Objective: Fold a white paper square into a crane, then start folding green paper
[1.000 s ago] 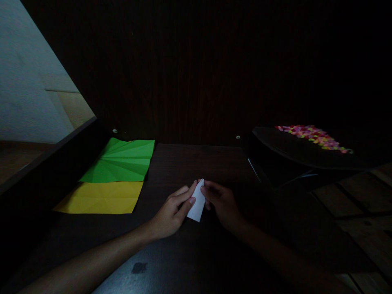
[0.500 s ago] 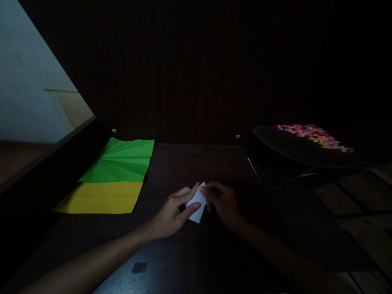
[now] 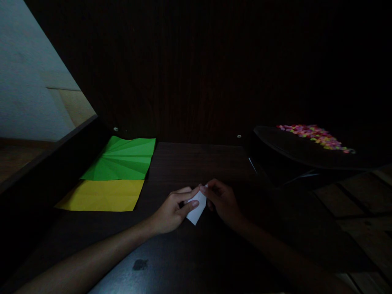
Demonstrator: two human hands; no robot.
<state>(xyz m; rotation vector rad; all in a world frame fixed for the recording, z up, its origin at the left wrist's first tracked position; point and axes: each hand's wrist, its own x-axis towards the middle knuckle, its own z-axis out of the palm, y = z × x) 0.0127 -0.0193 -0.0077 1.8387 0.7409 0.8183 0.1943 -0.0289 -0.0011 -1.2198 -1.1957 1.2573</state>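
A: Both hands are meeting on the small folded white paper (image 3: pixel 196 206). The left hand (image 3: pixel 171 210) is pinching its near-left edge between thumb and forefinger, and the right hand (image 3: pixel 222 201) is closing its fingertips on the top corner just across from that pinch. So both hands are grasping the paper, and neither is loose.

B: And the paper itself, is it lying flat?

A: It is sitting low over the dark table (image 3: pixel 196 163), right between the two pinches. Whether its lower tip is touching the wood I cannot tell; the light is too dim.

B: What are you worrying about, then?

A: Mostly the crease. The piece is small and the fingers are covering much of it, so if one pinch is sliding while the other presses, I judge the layers are likely to shift and the fold to come out crooked. Pulling the two grips apart could also tear the thin point.

B: Anything around the grip that is getting in the way?

A: Not closely. Well off to the left of the pinch, the green sheet (image 3: pixel 122 159) is lying creased in a fan, overlapping the far edge of the yellow sheet (image 3: pixel 102 196). Far off to the right, a dark tray (image 3: pixel 290 149) is carrying a heap of small coloured pieces (image 3: pixel 315 135). A sweeping elbow could scatter those, I think, though both arms are well clear of them.
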